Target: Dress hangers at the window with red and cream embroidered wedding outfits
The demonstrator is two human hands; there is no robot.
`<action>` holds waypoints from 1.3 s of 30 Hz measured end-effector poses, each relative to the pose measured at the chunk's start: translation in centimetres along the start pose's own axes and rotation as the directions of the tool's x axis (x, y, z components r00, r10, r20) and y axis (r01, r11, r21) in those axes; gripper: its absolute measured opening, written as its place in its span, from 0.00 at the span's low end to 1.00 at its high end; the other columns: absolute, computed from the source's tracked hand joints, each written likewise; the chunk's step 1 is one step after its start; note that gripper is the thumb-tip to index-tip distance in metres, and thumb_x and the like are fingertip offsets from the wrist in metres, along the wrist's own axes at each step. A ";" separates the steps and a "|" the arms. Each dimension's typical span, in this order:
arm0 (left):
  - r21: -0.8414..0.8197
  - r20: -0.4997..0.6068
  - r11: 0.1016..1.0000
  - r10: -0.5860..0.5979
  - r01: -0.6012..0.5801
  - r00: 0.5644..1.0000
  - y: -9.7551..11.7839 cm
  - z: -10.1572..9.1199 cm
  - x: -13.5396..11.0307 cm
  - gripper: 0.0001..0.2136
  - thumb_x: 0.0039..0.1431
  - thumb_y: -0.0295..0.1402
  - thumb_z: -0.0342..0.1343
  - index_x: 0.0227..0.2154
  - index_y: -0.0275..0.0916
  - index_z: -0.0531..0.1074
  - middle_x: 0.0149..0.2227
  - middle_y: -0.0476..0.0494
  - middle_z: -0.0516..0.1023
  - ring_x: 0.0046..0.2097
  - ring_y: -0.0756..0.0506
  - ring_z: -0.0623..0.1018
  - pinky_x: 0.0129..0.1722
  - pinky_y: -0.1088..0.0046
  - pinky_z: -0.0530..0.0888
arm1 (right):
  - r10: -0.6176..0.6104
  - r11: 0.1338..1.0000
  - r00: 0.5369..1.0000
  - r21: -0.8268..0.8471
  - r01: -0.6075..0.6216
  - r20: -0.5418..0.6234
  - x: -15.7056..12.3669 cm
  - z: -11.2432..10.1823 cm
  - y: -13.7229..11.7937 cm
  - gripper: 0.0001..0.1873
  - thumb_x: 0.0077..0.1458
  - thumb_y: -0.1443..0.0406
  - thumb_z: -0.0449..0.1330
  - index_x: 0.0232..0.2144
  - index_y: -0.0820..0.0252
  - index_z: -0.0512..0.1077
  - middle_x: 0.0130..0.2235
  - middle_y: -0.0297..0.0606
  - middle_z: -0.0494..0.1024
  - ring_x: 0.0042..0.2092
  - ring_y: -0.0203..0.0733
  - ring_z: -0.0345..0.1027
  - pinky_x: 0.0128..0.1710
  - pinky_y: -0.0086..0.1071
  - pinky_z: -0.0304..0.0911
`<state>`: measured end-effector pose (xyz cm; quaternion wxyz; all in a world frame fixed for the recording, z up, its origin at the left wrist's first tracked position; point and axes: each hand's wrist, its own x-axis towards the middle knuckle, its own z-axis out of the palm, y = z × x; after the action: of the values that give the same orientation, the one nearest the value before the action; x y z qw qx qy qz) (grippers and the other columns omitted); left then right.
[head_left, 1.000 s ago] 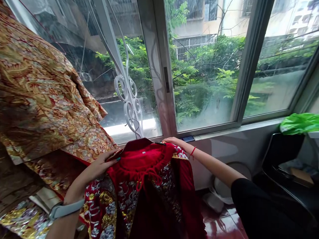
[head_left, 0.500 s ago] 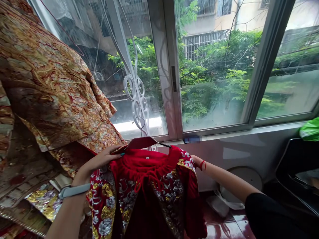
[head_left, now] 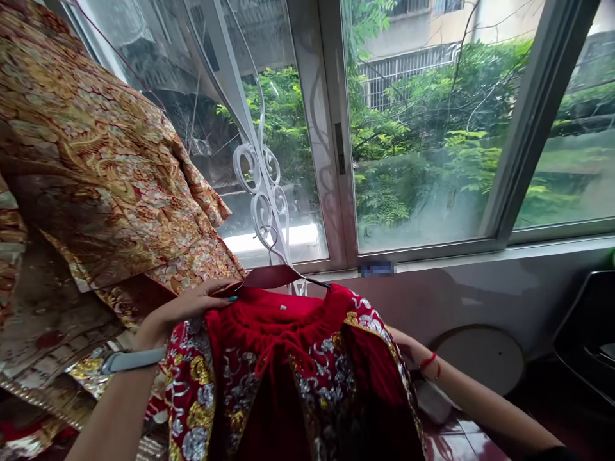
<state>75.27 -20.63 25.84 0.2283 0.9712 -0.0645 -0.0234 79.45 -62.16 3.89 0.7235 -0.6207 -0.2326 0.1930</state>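
Observation:
A red garment (head_left: 288, 365) with gold and silver embroidery hangs on a dark red hanger (head_left: 273, 276) in front of me. My left hand (head_left: 192, 307), with a pale watch band on the wrist, grips the garment's left shoulder at the hanger's end. My right hand is hidden behind the garment's right side. Only its wrist (head_left: 432, 362) with a red string bracelet shows, so I cannot see its fingers.
Gold-and-red brocade garments (head_left: 91, 186) hang thickly at the left. A white scrollwork grille (head_left: 262, 192) and sliding windows (head_left: 423, 128) stand ahead, above a sill. A round pale object (head_left: 485, 358) sits low at the right, beside a dark chair (head_left: 586, 333).
My right hand has dropped from the garment's top right shoulder down behind its right side. The view has shifted right and slightly down. My left hand keeps its grip.

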 end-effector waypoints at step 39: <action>0.258 -0.813 0.930 0.064 0.260 0.579 2.4 13.7 0.0 0.33 0.53 0.47 0.56 0.60 0.37 0.61 0.53 0.30 0.72 0.55 0.29 0.68 0.57 0.49 0.59 | -0.736 0.510 0.512 -0.860 -0.013 -0.443 3.3 10.2 1.0 0.35 0.53 0.78 0.44 0.60 0.53 0.64 0.37 0.42 0.67 0.40 0.50 0.61 0.42 0.47 0.65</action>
<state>73.98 -28.76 14.60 0.0541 0.9004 0.0984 0.4202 76.32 -51.91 4.51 0.4234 -0.8089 -0.0954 -0.3967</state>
